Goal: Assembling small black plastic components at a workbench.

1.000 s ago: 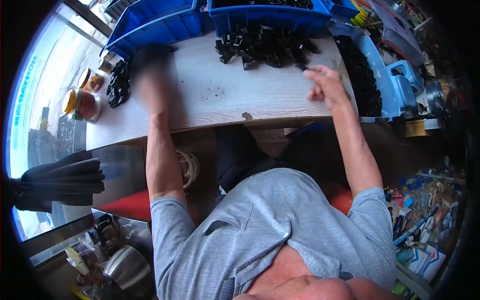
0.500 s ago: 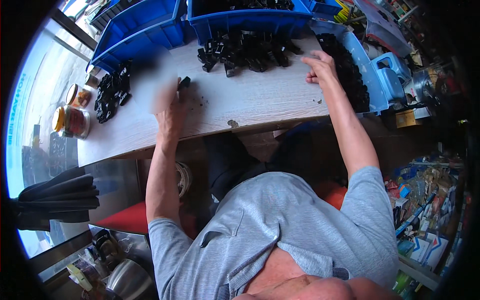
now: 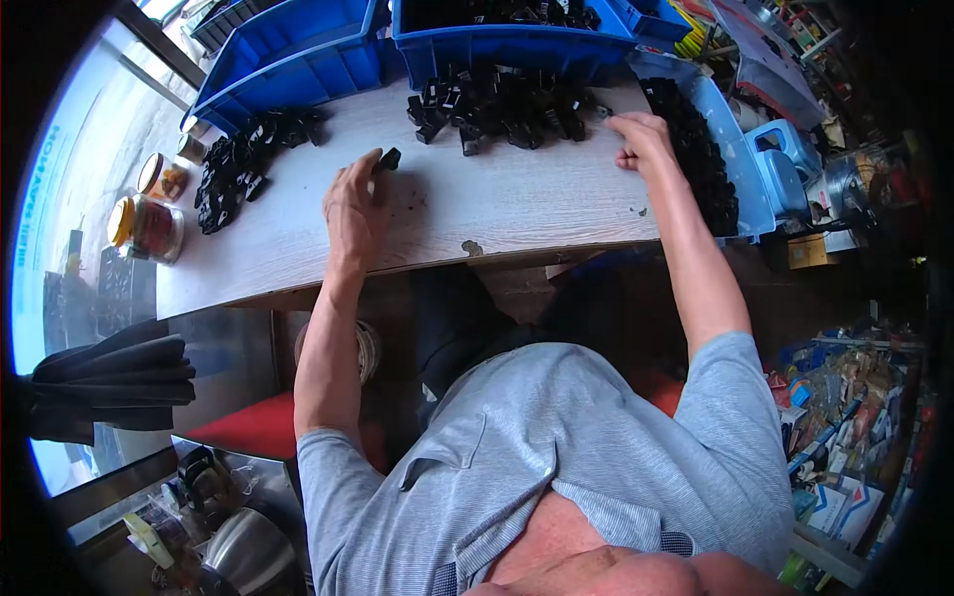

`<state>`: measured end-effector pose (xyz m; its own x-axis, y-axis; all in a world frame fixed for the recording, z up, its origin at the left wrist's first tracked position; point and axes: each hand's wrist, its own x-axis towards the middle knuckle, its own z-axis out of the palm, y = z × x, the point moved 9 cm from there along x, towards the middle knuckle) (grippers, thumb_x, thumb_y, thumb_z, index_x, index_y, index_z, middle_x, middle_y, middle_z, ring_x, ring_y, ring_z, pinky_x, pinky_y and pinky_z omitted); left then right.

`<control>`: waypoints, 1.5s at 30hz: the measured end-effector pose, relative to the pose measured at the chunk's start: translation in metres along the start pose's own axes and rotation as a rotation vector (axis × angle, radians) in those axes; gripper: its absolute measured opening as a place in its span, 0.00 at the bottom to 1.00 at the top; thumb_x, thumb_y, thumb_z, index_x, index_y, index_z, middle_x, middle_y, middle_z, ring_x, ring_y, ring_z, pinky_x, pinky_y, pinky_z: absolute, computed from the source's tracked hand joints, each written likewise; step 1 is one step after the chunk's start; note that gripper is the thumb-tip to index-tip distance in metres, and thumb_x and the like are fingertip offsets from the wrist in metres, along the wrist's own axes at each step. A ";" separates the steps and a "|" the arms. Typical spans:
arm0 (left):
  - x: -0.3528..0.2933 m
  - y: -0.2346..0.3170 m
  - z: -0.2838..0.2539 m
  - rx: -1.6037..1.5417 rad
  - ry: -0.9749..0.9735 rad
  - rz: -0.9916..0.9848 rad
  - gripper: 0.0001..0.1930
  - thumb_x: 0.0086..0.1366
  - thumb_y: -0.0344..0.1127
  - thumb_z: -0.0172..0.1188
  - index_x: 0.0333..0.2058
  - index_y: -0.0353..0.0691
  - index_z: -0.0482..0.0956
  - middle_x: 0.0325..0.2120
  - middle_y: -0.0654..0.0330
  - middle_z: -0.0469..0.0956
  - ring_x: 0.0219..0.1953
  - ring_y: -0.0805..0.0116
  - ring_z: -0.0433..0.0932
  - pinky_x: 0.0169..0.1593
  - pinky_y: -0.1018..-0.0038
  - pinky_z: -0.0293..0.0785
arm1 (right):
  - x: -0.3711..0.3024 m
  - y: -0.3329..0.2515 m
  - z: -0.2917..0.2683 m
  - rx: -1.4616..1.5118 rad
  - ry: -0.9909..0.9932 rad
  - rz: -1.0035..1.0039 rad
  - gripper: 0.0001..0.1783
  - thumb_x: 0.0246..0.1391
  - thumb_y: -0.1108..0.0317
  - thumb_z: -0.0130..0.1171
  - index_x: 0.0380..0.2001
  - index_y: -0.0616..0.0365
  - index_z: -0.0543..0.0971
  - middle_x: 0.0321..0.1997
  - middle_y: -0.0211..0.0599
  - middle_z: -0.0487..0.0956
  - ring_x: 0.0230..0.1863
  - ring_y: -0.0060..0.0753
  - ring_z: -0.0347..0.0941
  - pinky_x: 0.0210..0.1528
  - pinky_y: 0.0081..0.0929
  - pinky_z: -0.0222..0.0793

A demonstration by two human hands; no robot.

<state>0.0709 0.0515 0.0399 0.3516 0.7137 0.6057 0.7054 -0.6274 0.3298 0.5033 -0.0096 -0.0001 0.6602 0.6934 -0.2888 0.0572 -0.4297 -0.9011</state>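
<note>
Currently, left hand (image 3: 352, 207): fingers pinching small black piece (image 3: 392, 159) over table (image 3: 537, 204).
Right hand (image 3: 646, 142): fingers curled beside black pile (image 3: 502, 107); can't tell if gripping.

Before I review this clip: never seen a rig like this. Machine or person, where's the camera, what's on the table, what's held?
No machine: these are a person's two bare hands. The view comes from a fisheye camera worn on the person's head, looking down, so straight edges bend near the rim.

On the wood-grain table lie a middle heap of black parts and a left-hand heap of black parts, with lidded jars at the left edge. Blue bins stand along the far side.

The left hand holds a small black plastic part at its fingertips. The right hand is by the right end of the middle heap; whether it grips anything is unclear.
</note>
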 end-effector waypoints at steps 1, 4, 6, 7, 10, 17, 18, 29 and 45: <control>-0.006 -0.022 0.007 -0.349 0.033 -0.200 0.15 0.63 0.29 0.64 0.50 0.38 0.81 0.37 0.58 0.85 0.36 0.65 0.80 0.41 0.69 0.76 | -0.006 0.000 -0.001 0.000 -0.010 0.001 0.14 0.52 0.63 0.70 0.41 0.55 0.82 0.16 0.27 0.67 0.16 0.24 0.68 0.20 0.29 0.74; -0.017 -0.021 0.031 -0.877 0.060 -0.475 0.16 0.66 0.29 0.64 0.52 0.34 0.80 0.38 0.60 0.85 0.35 0.76 0.79 0.38 0.76 0.75 | -0.033 0.011 0.000 0.265 -0.106 0.080 0.17 0.53 0.65 0.69 0.44 0.55 0.78 0.13 0.27 0.66 0.15 0.29 0.70 0.23 0.38 0.80; -0.017 0.011 0.051 -1.110 0.032 -0.571 0.16 0.68 0.29 0.63 0.52 0.31 0.80 0.38 0.60 0.85 0.36 0.79 0.78 0.38 0.80 0.74 | -0.065 0.007 0.019 0.340 -0.149 0.066 0.18 0.53 0.65 0.69 0.45 0.56 0.78 0.13 0.27 0.67 0.15 0.29 0.70 0.23 0.39 0.81; -0.016 0.028 0.062 -1.163 0.014 -0.599 0.15 0.68 0.29 0.62 0.52 0.31 0.80 0.38 0.59 0.84 0.37 0.78 0.79 0.39 0.80 0.75 | -0.081 0.004 0.034 0.415 -0.193 0.047 0.19 0.52 0.66 0.70 0.46 0.56 0.77 0.13 0.27 0.67 0.14 0.29 0.70 0.23 0.40 0.81; -0.006 0.070 0.085 -1.248 0.000 -0.562 0.15 0.67 0.29 0.62 0.52 0.31 0.80 0.34 0.61 0.83 0.34 0.80 0.77 0.37 0.82 0.74 | -0.113 0.002 0.083 0.442 -0.421 -0.004 0.20 0.52 0.66 0.70 0.46 0.58 0.77 0.14 0.24 0.68 0.14 0.24 0.69 0.23 0.36 0.80; -0.003 0.089 0.097 -1.251 -0.168 -0.520 0.15 0.70 0.29 0.60 0.54 0.34 0.80 0.42 0.58 0.84 0.40 0.76 0.81 0.43 0.78 0.80 | -0.119 0.000 0.116 0.298 -0.574 -0.132 0.21 0.49 0.67 0.71 0.46 0.62 0.78 0.22 0.28 0.76 0.13 0.20 0.66 0.19 0.28 0.77; -0.001 0.089 0.095 -1.221 -0.195 -0.472 0.15 0.70 0.28 0.59 0.53 0.34 0.80 0.41 0.58 0.84 0.40 0.75 0.81 0.45 0.78 0.79 | -0.119 0.001 0.118 0.250 -0.579 -0.136 0.21 0.50 0.67 0.70 0.46 0.62 0.78 0.23 0.29 0.77 0.13 0.19 0.67 0.18 0.27 0.76; 0.012 0.086 0.074 -0.989 -0.344 -0.112 0.17 0.67 0.20 0.54 0.53 0.34 0.79 0.43 0.56 0.83 0.46 0.71 0.80 0.52 0.74 0.77 | -0.130 -0.008 0.127 -0.085 -0.506 -0.065 0.15 0.53 0.70 0.66 0.44 0.56 0.78 0.17 0.27 0.73 0.10 0.19 0.67 0.12 0.22 0.63; 0.021 0.102 0.065 -0.646 -0.339 0.141 0.16 0.66 0.20 0.56 0.50 0.37 0.81 0.45 0.52 0.82 0.44 0.60 0.83 0.46 0.70 0.81 | -0.123 -0.007 0.130 -0.219 -0.515 -0.082 0.21 0.52 0.70 0.66 0.51 0.52 0.79 0.19 0.32 0.75 0.11 0.22 0.67 0.11 0.26 0.63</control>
<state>0.1904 0.0229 0.0393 0.6565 0.6044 0.4513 0.1737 -0.7034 0.6893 0.3241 -0.0164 -0.0007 0.2000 0.8986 -0.3906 0.2833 -0.4347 -0.8549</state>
